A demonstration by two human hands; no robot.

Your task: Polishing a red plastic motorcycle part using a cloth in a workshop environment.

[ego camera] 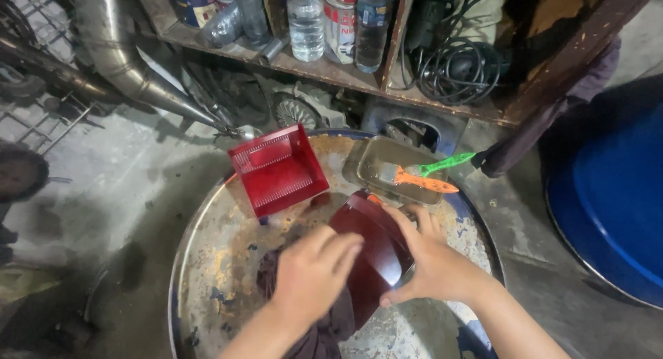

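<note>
A glossy dark red curved panel (373, 252) lies on top of a worn metal drum lid (207, 262). My right hand (428, 259) grips the panel's right edge, thumb underneath and fingers over the top. My left hand (311, 273) presses flat on a dark maroon rag (331, 328) against the panel's left side. Just beyond lies a red ribbed plastic tray-shaped part (280, 169). A shallow rectangular metal tray (366, 162) at the lid's far side holds two brushes, one with an orange handle (425, 183) and one with a green handle (445, 164).
A wooden shelf (324, 69) behind carries plastic bottles, cans and coiled black cable (456, 69). A metal exhaust pipe (117, 48) leans at the upper left. A large blue drum (615, 193) stands at the right. Concrete floor surrounds the lid.
</note>
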